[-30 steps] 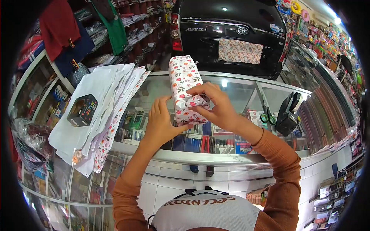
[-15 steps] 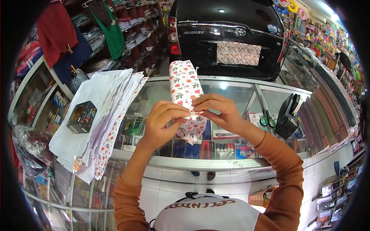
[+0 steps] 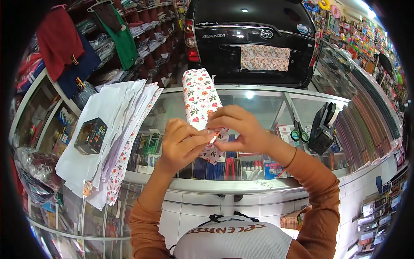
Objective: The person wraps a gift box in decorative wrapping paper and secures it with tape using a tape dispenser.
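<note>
Left hand (image 3: pixel 183 141) pinching paper (image 3: pixel 212 154) at the package's (image 3: pixel 200 97) near end; right hand (image 3: pixel 239 129) arching opposite, fingers narrowly parted, forearms converging.

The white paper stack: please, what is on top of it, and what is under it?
A small black box rests on top of the white paper stack. Flowered paper shows from under its right edge. Anything else beneath is covered and cannot be seen.

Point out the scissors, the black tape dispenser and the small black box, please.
Scissors (image 3: pixel 296 116): head view, on the blades.
Black tape dispenser (image 3: pixel 320 135): head view, on its body.
Small black box (image 3: pixel 98 136): head view, on its lettered side.
</note>
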A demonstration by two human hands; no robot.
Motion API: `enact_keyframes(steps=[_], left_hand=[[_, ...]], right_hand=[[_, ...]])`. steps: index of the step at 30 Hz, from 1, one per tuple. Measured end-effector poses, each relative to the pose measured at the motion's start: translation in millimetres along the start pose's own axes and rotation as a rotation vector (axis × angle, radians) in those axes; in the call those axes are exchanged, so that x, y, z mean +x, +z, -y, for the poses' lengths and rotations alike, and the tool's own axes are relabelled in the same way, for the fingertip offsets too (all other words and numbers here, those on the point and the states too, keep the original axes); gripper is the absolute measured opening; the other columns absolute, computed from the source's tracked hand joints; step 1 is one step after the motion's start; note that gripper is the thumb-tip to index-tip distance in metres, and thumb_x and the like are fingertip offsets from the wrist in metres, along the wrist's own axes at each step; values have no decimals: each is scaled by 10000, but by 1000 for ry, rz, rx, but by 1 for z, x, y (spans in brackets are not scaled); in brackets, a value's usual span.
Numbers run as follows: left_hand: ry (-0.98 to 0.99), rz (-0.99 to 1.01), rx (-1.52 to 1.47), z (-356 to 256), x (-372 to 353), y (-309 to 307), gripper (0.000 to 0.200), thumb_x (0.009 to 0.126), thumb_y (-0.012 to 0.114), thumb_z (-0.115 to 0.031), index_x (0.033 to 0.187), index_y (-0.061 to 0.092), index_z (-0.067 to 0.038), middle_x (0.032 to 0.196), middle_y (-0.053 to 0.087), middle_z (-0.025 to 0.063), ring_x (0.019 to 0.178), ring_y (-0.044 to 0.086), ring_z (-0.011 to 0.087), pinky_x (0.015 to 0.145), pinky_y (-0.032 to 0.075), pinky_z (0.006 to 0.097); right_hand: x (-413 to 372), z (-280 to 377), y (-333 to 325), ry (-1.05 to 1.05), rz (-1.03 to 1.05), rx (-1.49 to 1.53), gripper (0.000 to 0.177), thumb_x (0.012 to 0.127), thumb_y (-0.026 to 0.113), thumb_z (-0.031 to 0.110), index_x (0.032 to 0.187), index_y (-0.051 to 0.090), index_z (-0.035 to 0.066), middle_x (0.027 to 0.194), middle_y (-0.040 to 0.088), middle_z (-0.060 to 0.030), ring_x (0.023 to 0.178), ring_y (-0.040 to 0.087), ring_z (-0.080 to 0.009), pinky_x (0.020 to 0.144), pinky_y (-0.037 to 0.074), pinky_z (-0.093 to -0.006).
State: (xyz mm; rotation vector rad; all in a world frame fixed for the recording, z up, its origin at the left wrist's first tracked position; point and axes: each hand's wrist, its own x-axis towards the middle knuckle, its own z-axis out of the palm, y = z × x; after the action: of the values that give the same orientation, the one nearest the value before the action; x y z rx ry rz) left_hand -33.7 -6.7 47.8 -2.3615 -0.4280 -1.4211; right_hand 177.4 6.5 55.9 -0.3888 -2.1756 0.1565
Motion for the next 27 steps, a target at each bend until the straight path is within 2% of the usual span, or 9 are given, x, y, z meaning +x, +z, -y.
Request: enact_keyframes(steps=[1, 4, 7, 10, 13, 16, 17, 22, 27], left_hand=[[-4, -2, -2, -1, 2, 0, 251, 631, 760, -102, 875, 704, -111, 793, 637, -17, 696, 535, 170, 722, 415, 300], [32, -5, -15, -8, -1, 4, 244, 639, 780, -124, 867, 693, -120, 768, 617, -22, 694, 531, 170, 745, 422, 326], [7, 27, 13, -9, -3, 3, 256, 631, 803, -164, 858, 690, -127, 765, 608, -24, 696, 530, 172, 769, 429, 360], [28, 34, -8, -9, -4, 2, 297, 608, 809, -196, 870, 691, -124, 816, 628, 4, 742, 558, 184, 802, 438, 370], [-222, -39, -106, -10, 12, -2, 309, 604, 801, -165, 894, 706, -115, 892, 649, 28, 831, 593, 202, 826, 449, 342], [-327, 143, -205, 17, -4, -9, 338, 586, 801, -99, 913, 718, -107, 961, 659, 32, 907, 606, 214, 841, 463, 329], [-326, 167, -295, 23, -9, -8, 371, 572, 796, -43, 930, 739, -117, 961, 665, 17, 929, 608, 208, 824, 478, 325], [-281, 135, -347, 26, -13, -6, 372, 573, 787, -22, 927, 758, -130, 980, 678, 21, 946, 612, 201, 831, 483, 331], [-261, 147, -314, 28, -18, -7, 347, 596, 753, 9, 916, 757, -125, 1024, 683, 44, 960, 624, 212, 904, 468, 384]], right_hand=[[0, 2, 6, -35, -35, -73, 275, 736, 719, 161, 995, 634, 120, 939, 594, -59, 911, 568, -262, 823, 423, -370], [-2, -2, 10, -14, -42, -108, 307, 697, 730, 145, 988, 637, 120, 938, 589, -46, 927, 567, -252, 823, 426, -361], [-3, -3, 10, 12, -30, -131, 282, 703, 725, 114, 978, 668, 94, 939, 614, -73, 957, 598, -271, 804, 441, -359], [-4, 3, 12, -38, -67, -152, 268, 703, 702, 44, 965, 680, 96, 933, 613, -69, 949, 596, -265, 810, 440, -359], [-6, -7, 16, -91, -105, -142, 309, 677, 721, 87, 979, 662, 112, 938, 591, -33, 897, 551, -236, 775, 409, -365], [-7, -4, 16, -93, -110, -133, 297, 686, 719, 66, 975, 667, 107, 936, 591, -39, 900, 548, -239, 775, 405, -359], [-7, -4, 16, -96, -114, -133, 291, 692, 717, 61, 976, 666, 107, 935, 590, -42, 898, 550, -240, 773, 407, -359], [-8, -3, 15, -87, -124, -91, 285, 704, 711, 30, 977, 660, 95, 922, 590, -54, 884, 558, -251, 777, 416, -364], [-8, -3, 9, 47, -86, 98, 289, 706, 692, -41, 973, 663, 66, 990, 622, -76, 990, 598, -266, 836, 491, -357]])
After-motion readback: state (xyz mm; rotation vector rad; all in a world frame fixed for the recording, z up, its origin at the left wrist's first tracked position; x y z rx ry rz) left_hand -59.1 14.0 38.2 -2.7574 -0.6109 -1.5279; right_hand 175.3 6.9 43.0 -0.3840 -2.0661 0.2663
